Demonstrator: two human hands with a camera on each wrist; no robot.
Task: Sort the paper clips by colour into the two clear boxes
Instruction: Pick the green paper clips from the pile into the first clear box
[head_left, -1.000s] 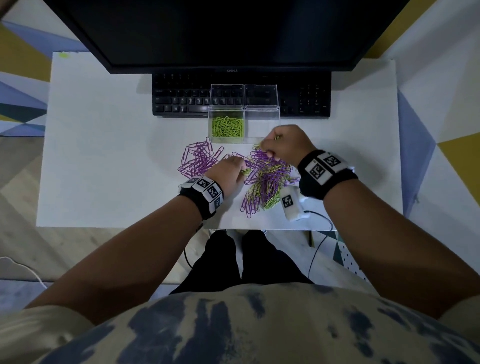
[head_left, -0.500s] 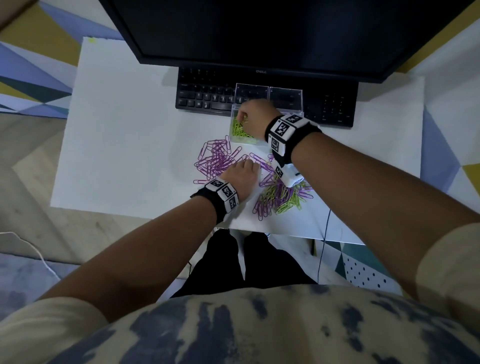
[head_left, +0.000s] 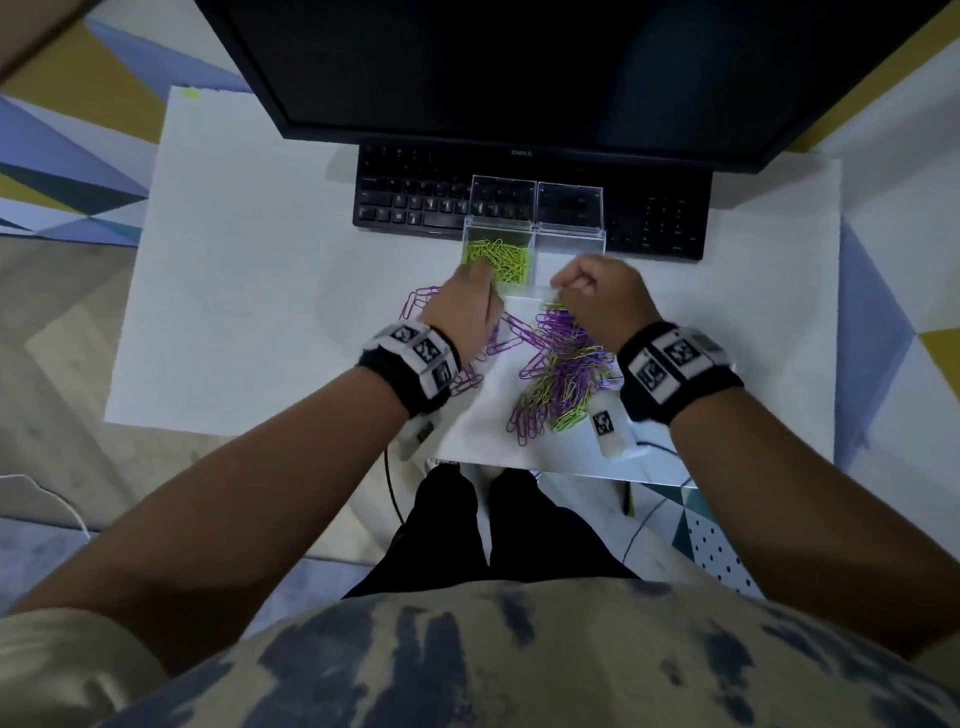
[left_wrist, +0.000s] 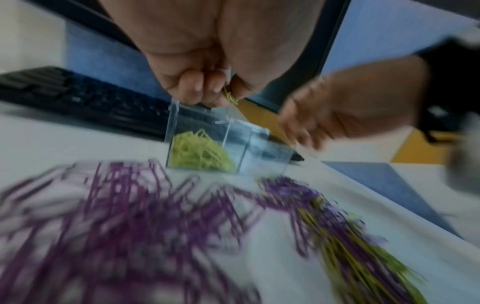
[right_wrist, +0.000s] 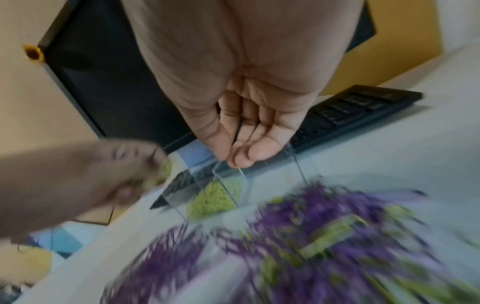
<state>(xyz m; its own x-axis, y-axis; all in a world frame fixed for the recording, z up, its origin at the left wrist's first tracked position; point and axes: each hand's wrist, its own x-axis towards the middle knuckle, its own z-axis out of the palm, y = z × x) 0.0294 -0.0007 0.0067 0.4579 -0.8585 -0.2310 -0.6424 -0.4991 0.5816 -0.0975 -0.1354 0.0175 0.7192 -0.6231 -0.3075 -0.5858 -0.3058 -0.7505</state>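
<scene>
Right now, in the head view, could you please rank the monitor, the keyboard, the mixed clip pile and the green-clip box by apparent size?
1. monitor, although the frame crops it
2. keyboard
3. mixed clip pile
4. green-clip box
The monitor's nearness to the camera exaggerates its lead.

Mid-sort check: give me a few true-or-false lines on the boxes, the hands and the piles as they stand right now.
1. The left box holds green clips. True.
2. The right box holds purple clips. False: it is empty.
3. The left hand has a green clip in its grip. True.
4. Both lids are shut. False: they stand open.
5. All the green ones are sorted. False: the pile by the right hand mixes green and purple.
</scene>
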